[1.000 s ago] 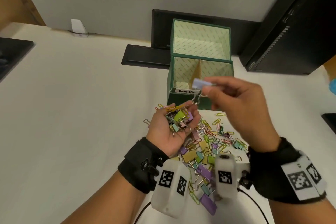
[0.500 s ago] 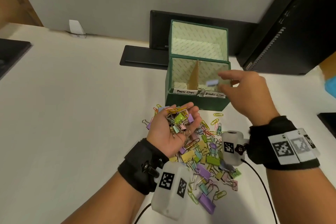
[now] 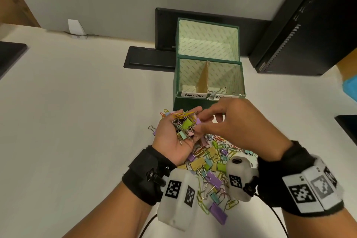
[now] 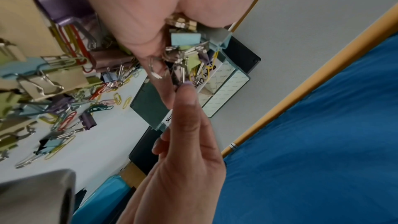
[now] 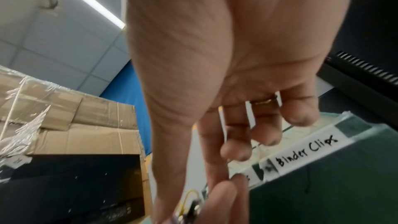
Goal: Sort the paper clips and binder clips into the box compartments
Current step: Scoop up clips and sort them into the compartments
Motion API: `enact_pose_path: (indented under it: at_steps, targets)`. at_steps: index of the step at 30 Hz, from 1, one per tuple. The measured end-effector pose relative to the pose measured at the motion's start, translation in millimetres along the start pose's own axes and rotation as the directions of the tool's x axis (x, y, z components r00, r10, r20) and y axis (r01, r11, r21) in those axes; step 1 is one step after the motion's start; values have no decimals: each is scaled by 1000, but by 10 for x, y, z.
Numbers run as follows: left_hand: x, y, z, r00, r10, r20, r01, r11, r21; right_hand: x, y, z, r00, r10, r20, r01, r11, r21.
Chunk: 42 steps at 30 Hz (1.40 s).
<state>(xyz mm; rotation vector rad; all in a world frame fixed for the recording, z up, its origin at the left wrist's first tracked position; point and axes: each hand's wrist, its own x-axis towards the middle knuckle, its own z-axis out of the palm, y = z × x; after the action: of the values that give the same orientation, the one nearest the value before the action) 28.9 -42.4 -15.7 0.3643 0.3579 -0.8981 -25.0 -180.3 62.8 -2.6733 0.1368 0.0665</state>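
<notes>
Just in front of the green box (image 3: 209, 100), your cupped left hand (image 3: 174, 137) holds the clip bundle (image 3: 185, 124) while your right hand (image 3: 229, 121), directly beside it, pinches a purple binder clip (image 3: 198, 121) at the bundle's near edge.

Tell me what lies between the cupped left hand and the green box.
In the head view, a few loose paper clips on the table separate the left hand from the green box.

even indoor light, wide-angle edge warp, blurred wrist close-ups
</notes>
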Motion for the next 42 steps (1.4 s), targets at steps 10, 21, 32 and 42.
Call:
enact_pose_path:
  at_steps: [10,21,32,42]
  targets:
    - [10,-19,4,999,31,-12,-30,999,21,-11,12,4,995,96,-29,-91,986,137]
    - [32,-32,-15,1000,-17,15,18,997,-77,407,387,-264,821,244,-515,-77,943,324]
    - [36,-31,-19,1000,9,-11,-10,998,-61,273,59,-47,946,18,-324,46,981,189]
    - [53,-61,-76,984,129,-123,-112,984,137,76,-329,150,987,-153,53,151,988,34]
